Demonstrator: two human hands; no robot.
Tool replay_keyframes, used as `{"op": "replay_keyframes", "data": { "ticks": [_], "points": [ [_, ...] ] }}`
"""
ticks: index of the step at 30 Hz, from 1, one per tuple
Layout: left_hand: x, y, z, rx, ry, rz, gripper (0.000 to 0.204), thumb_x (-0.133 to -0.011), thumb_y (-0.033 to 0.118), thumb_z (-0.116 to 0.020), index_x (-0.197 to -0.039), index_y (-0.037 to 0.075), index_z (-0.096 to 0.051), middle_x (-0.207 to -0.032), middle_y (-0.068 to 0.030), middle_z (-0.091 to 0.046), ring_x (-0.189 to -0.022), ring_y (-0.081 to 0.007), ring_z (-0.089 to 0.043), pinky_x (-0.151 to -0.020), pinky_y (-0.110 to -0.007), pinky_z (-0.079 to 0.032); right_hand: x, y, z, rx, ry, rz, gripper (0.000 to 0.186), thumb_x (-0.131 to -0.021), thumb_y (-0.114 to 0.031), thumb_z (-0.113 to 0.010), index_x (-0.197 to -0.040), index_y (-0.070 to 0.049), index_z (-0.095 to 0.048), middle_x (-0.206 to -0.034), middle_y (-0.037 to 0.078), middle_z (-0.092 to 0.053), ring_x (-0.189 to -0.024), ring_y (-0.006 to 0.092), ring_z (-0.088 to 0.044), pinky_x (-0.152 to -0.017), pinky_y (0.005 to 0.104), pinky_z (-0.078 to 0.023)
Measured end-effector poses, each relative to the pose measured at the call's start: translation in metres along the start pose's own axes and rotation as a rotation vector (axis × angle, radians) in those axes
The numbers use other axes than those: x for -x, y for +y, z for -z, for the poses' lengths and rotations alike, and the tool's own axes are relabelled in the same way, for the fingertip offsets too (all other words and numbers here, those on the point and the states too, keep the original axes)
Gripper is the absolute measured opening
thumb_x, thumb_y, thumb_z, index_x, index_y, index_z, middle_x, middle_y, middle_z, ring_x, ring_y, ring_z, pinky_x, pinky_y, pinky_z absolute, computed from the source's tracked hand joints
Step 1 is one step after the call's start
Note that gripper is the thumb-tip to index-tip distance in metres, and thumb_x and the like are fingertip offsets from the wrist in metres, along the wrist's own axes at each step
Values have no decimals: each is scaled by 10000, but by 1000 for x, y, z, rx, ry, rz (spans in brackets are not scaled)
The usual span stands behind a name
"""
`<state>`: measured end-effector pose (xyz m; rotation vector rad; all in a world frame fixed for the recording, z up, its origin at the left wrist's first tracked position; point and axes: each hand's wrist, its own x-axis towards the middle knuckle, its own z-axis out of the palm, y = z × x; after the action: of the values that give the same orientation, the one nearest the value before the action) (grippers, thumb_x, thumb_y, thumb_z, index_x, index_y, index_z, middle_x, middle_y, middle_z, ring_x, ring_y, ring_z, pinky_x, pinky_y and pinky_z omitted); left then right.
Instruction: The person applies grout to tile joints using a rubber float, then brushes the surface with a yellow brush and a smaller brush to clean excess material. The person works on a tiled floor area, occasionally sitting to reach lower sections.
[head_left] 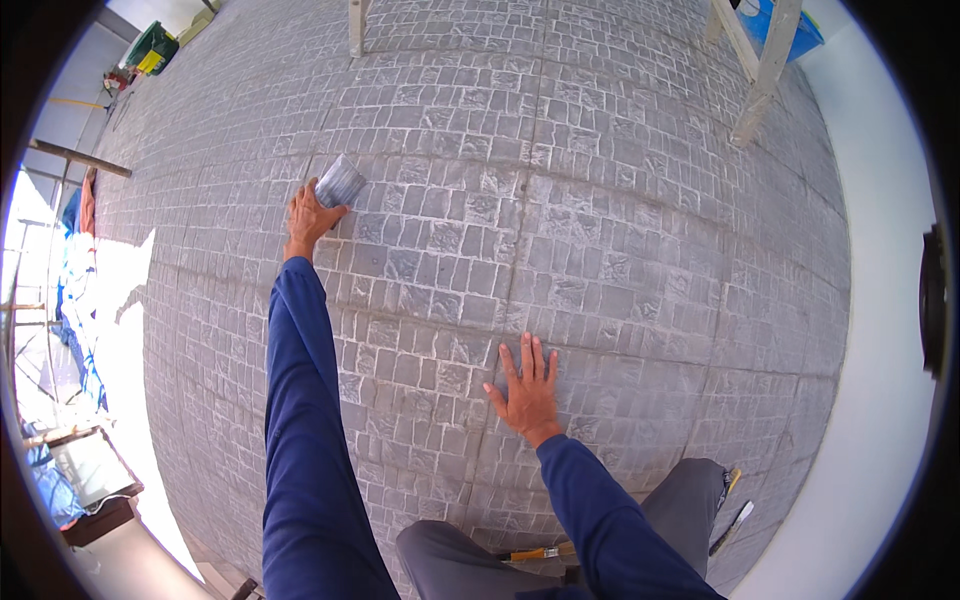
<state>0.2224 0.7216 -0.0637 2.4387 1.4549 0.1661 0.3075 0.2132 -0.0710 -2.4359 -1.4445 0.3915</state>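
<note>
My left hand [311, 214] reaches far out over the grey tiled floor [620, 270], its fingers closed on the near edge of a flat, rectangular grey scraper-like blade [343, 182]. The blade lies low against the tiles; its handle, if it has one, is hidden by the hand. Nearer to me, my right hand [527, 398] rests on the tiles with its fingers spread and nothing in it. The stone-pattern tiles have pale, whitish lines between their small blocks. Close to my knees lies a brush with a yellowish handle [545, 553], partly covered by my leg and arm.
By my right knee is another brush [738, 517], near the white wall [885, 260]. Wooden legs [765, 85] stand at the far right, with a blue bucket [797, 32] behind. A dark green bucket [152, 48] sits far left. Sunlit clutter and poles line the left edge.
</note>
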Motion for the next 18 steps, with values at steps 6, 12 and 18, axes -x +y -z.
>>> {"op": "replay_keyframes", "data": {
  "ticks": [6, 12, 18],
  "points": [
    [-24, -3, 7, -164, -124, 107, 1135, -579, 580, -850, -1512, 120, -395, -1468, -180, -457, -1406, -418, -346, -1099, -627, -301, 2, 0, 5, -6, 15, -14, 704, -989, -527, -486, -1550, -135, -316, -1615, 236, -187, -1505, 386, -173, -1175, 638, -141],
    [-11, -1, 14, -173, -135, 205, 1090, -592, 712, -796, -1417, 54, -524, -1428, -222, -481, -1402, -431, -342, -1052, -656, -314, 1, 0, 3, 2, 46, -1, 699, -983, -517, -504, -1538, -126, -338, -1612, 239, -198, -1498, 391, -197, -1179, 625, -154],
    [4, 8, 27, -372, -101, 37, 763, -715, 627, -728, -1099, -32, -718, -1210, -265, -621, -1159, -428, -576, -941, -571, -461, 0, 0, 3, 11, 54, -9, 692, -988, -524, -482, -1542, -136, -340, -1613, 232, -211, -1504, 377, -192, -1181, 621, -166]
  ]
}}
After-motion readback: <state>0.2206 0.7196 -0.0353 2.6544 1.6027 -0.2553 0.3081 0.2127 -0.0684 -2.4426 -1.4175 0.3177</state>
